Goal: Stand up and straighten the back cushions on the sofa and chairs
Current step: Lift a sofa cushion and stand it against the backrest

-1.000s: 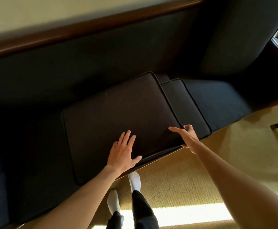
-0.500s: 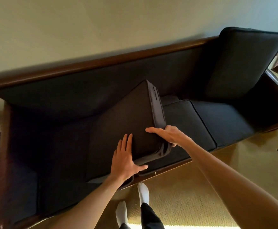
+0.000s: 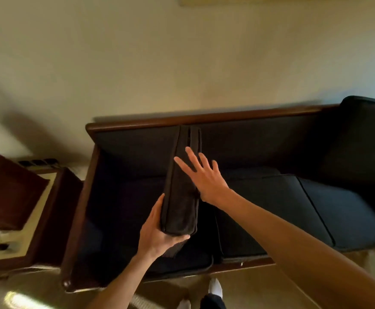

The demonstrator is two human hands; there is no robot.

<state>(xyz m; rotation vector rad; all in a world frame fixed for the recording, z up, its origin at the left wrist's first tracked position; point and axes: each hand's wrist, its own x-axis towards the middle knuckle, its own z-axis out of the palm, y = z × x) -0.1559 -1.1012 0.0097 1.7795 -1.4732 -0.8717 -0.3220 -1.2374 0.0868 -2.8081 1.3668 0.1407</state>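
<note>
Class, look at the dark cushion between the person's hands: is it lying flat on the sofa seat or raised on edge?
Raised on edge. The cushion shows its narrow side, with the left hand under its near end.

The wood-framed sofa (image 3: 204,118) carries dark seat cushions (image 3: 338,210) and, seemingly edge-on, one back cushion (image 3: 182,192).
</note>
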